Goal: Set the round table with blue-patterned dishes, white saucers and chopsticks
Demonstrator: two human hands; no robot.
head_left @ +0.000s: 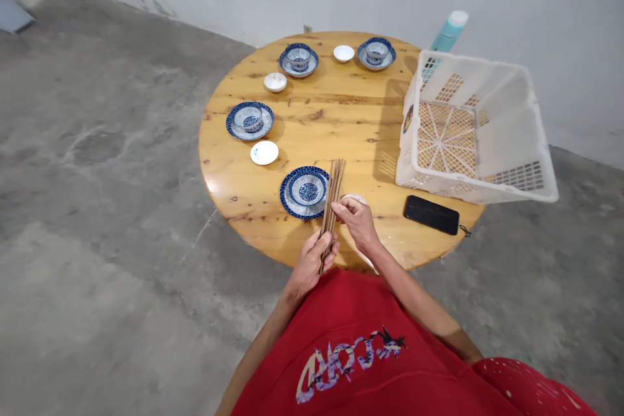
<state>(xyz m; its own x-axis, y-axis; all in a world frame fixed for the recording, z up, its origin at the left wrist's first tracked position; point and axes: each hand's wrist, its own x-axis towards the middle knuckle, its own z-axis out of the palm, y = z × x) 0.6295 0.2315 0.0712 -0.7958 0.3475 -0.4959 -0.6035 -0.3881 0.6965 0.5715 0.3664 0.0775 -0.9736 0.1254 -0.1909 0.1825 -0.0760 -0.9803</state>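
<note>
- The left hand (314,257) is closed around the lower part of a bundle of brown chopsticks (334,185), above the near edge of the bench (336,127); this low grip probably serves to leave the upper lengths free.
- The right hand (357,221) has thumb and forefinger pinched at the bundle's right side, higher up, likely because single sticks are easier to separate there. How many it grips cannot be told.
- The chopsticks point away from the body, slightly fanned at their far ends, and overlap the right side of the near plate (286,203) in this view.
- On that blue-and-white plate stands an upright matching bowl (308,190), presumably stacked to keep one setting compact.
- A small white dish (355,197) is partly hidden behind the right hand.
- Farther round the bench, three more plates, at the left (233,129), far left (298,73) and far right (375,66), each carry a bowl. White saucers (264,153) lie near them; the spacing around the edge suggests one set per seat.
- At the right, a white plastic basket (504,120) stands apart from the dishes, perhaps to leave them room.
- A black phone (431,214) lies just in front of it; a turquoise cylinder (447,34) shows behind.
</note>
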